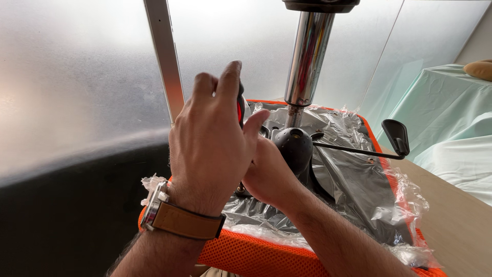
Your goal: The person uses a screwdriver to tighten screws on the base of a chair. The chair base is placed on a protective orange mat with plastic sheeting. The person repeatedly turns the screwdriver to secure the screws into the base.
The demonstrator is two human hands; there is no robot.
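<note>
Watch on a tan strap sits at my left wrist, and my left hand is curled around a black-and-red tool handle — fingers wrapped tight. My right hand is tucked behind it against the black chair mechanism; I cannot tell its grip. Chrome column rises above — a lever juts right over the plastic-wrapped orange seat
</note>
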